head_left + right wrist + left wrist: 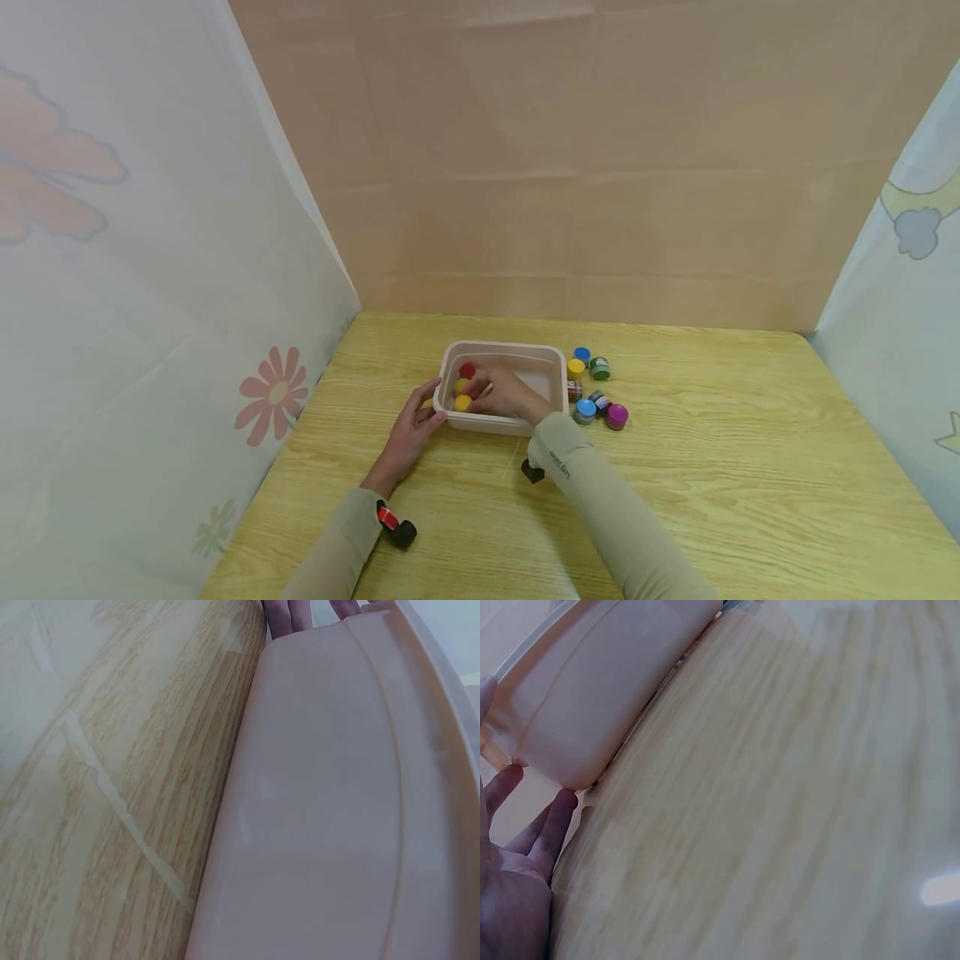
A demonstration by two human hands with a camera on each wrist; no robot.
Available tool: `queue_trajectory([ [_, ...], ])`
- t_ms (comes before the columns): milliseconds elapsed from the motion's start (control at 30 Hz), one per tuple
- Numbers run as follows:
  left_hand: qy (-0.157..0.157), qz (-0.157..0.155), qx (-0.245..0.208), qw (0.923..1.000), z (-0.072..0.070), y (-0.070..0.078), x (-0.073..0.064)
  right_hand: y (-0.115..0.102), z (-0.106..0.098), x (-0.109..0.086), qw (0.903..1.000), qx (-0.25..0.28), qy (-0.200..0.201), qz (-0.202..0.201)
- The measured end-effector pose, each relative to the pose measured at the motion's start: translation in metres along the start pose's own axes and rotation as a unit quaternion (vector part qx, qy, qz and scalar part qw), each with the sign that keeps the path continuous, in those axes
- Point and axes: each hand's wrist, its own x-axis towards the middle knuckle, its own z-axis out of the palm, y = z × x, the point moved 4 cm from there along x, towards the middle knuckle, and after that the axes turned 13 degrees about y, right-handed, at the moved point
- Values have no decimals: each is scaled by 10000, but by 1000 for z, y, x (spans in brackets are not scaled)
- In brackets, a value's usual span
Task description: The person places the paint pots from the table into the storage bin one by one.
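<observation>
A pale pink plastic bin (pixel 551 356) stands on the table. My left hand (pixel 408 433) is at its left end, fingers fairly straight, with fingertips touching the outer wall; the left wrist view shows the fingertips (pixel 565 799) against the bin. My right hand (pixel 506 393) reaches inside and pinches a small jar with a yellow lid (pixel 462 404) near the front left corner. Behind that jar are another yellow-lidded jar (pixel 462 386) and a red-lidded jar (pixel 467 371), in a row along the left wall. In the right wrist view, the bin hides my right hand.
Right of the bin several small jars are grouped: a blue-lidded jar (pixel 582 355), a yellow-lidded one (pixel 575 368), a green jar (pixel 600 368) on its side, a light-blue-lidded jar (pixel 585 410) and a magenta-lidded jar (pixel 617 416). The wooden table (pixel 720 467) extends right.
</observation>
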Motion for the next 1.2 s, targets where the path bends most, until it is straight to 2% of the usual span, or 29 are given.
queue_trajectory([
  [333, 14, -24, 41, 10000, 0, -1, 0, -4, -7, -3, 9999, -78, 63, -22],
  [533, 29, -16, 87, 10000, 0, -3, 1, -10, -25, -10, 9999, -50, 147, -55],
  [733, 49, 8, 149, 9999, 0, -1, 1, -6, -52, -19, 9994, 70, 321, 73],
  [800, 39, 30, 148, 9999, -1, -1, 1, -4, -63, -22, 9988, 130, 454, 158],
  [900, 26, 45, 153, 9999, -1, 0, 0, 0, -82, -29, 9975, 199, 673, 82],
  [1033, 51, 38, 164, 9998, -1, 1, 0, 9, -110, -37, 9946, 253, 1000, 96],
  [1200, 13, 9, 156, 9999, 1, 0, 1, 30, -142, -49, 9898, 172, 1382, 309],
])
